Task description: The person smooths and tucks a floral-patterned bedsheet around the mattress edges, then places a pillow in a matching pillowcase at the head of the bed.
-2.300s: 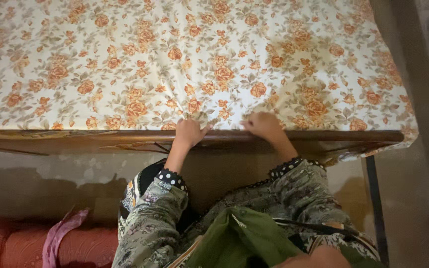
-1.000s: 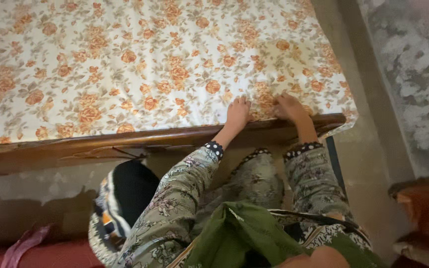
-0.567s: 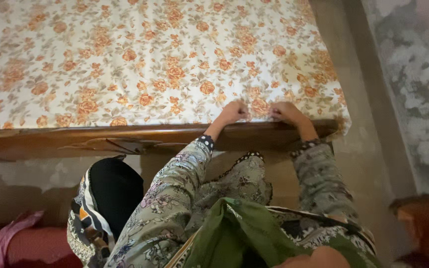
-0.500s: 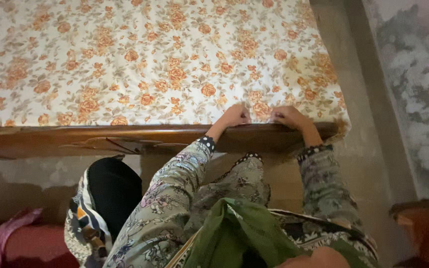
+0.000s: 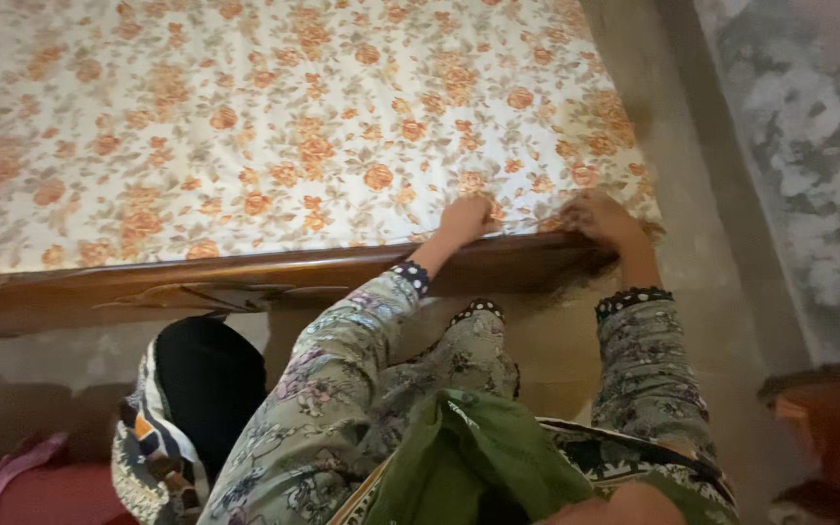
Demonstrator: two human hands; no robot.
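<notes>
A white bedsheet [image 5: 274, 126] with orange flowers covers the mattress on a dark wooden bed frame [image 5: 206, 282]. My left hand [image 5: 467, 218] presses on the sheet's near edge where it meets the wooden rail, fingers curled into the fabric. My right hand [image 5: 603, 218] grips the sheet at the near right corner of the bed, fingers closed on the cloth. Both arms wear grey floral sleeves with dotted black cuffs. A green scarf [image 5: 478, 467] hangs in front of my chest.
A black and striped bag [image 5: 187, 408] lies on the floor at the lower left, next to pink cloth [image 5: 2, 476] on a red surface. A concrete floor strip [image 5: 702, 194] runs along the bed's right side. A reddish-brown piece of furniture [image 5: 828, 428] stands at the right.
My hands have slid rightward along the sheet's near edge, from the middle of the rail to the right corner. The view followed them to the right.
</notes>
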